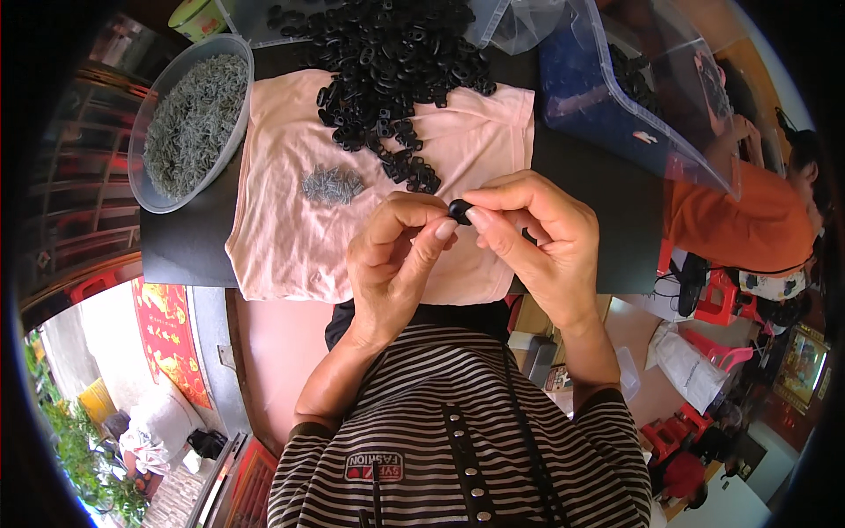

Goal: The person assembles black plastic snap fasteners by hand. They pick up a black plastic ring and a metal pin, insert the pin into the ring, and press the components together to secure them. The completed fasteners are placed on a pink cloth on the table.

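Observation:
Both of my hands meet over the near part of a pink cloth (290, 238). Between the fingertips is a small, rounded black plastic piece (459, 210). My left hand (396, 255) pinches its left side with thumb and forefinger. My right hand (541, 242) pinches the right side the same way. Something dark shows between the curled fingers of the right hand, too small to make out. Beyond the hands, a strand of small black plastic pieces with holes (409, 167) runs down from a large heap. Left of it lies a little pile of thin grey springs (332, 185).
A clear bowl (141, 180) full of grey springs stands at the left, with a green tin (195, 19) behind it. The big heap of black pieces (387, 53) fills the far middle. A clear bin (607, 114) stands far right. Beyond it sits a person in an orange top (748, 220).

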A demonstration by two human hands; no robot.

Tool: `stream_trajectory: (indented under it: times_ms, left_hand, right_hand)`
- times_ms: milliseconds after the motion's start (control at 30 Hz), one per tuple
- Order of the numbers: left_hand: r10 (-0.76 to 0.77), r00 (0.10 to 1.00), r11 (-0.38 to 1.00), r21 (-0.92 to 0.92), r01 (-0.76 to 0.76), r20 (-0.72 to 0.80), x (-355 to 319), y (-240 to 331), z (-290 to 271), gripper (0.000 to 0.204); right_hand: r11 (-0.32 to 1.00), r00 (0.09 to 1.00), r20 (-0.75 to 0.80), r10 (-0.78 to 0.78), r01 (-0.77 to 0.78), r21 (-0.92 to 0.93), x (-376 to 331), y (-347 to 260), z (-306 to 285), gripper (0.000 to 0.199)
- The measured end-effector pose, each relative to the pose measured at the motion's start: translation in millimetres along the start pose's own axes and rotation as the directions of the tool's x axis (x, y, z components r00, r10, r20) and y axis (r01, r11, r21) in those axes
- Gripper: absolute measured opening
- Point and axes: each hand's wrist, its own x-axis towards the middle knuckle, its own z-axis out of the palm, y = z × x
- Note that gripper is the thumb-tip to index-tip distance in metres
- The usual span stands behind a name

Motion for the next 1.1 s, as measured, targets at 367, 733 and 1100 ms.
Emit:
stream_trajectory:
  times_ms: [367, 733, 1100]
  left_hand:
    - [-0.108, 0.981, 0.973, 0.219, 0.072, 0.159, -1.6, -14.0, -9.4, 0.006]
    - [-0.135, 0.979, 0.979, 0.170, 0.109, 0.151, 1.8, -20.5, -13.7, 0.005]
    - [-0.136, 0.973, 0.983, 0.151, 0.109, 0.187, 6.3, -19.4, -16.3, 0.006]
  right_hand:
    - [0.754, 0.611, -0.569, -0.551, 0.071, -0.653, 51.9, -17.7, -104.6, 0.011]
    - [0.723, 0.978, -0.069, -0.197, 0.097, -0.683, 72.5, 33.8, -14.7, 0.023]
    - [0.763, 0.998, -0.036, -0.049, 0.014, -0.646, 92.0, 57.0, 0.6, 0.028]
